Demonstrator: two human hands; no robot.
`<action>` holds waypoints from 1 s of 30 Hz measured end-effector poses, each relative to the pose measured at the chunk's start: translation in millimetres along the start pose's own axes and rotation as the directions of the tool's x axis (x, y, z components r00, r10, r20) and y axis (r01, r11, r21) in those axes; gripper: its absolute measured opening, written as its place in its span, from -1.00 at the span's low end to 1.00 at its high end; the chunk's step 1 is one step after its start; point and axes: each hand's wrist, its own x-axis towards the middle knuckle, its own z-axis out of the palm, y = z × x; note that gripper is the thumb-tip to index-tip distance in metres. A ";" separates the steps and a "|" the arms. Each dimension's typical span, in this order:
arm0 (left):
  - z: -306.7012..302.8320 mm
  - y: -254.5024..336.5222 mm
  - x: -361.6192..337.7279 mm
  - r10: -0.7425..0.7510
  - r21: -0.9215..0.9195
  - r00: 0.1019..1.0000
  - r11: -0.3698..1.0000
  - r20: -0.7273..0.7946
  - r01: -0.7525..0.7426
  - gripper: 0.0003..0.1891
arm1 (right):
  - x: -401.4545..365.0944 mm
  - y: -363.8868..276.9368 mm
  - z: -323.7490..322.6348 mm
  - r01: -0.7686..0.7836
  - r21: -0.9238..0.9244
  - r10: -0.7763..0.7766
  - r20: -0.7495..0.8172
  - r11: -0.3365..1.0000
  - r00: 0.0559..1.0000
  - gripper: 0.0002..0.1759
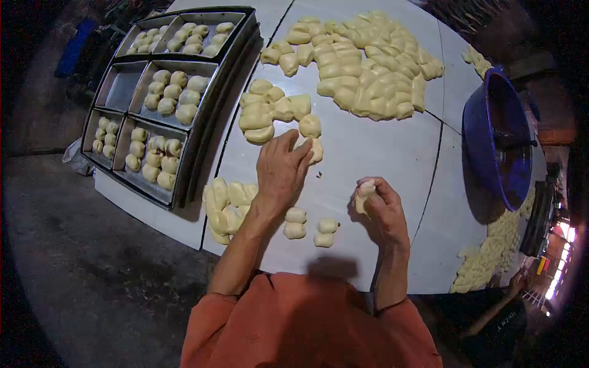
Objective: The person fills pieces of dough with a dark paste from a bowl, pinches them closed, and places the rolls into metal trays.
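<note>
My left hand (282,168) reaches over the white table with its fingers apart, the tips against a small flattened dough piece (316,151). Just beyond it sits a round dough piece (310,126), next to a cluster of dough pieces (264,110). Closer to my body on the right, my right hand (385,208) pinches a pale, folded piece of dough (364,195) between thumb and fingers. Two pairs of small dough balls, one pair (295,223) and another pair (325,233), lie between my forearms. More dough pieces (228,205) lie beside my left forearm.
A large spread of dough pieces (374,67) covers the far table. At the left stands a divided metal tray (190,122) with dough balls in most compartments. A blue basin (475,126) stands at the right, near more dough (491,251). Another person's arm (500,306) shows lower right.
</note>
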 end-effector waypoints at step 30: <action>-12.2 73.4 -34.0 -0.151 -0.690 0.986 0.707 0.070 0.157 -0.54 | -7.7 13.1 36.9 0.287 0.024 -0.276 -0.209 0.958 0.938 -0.77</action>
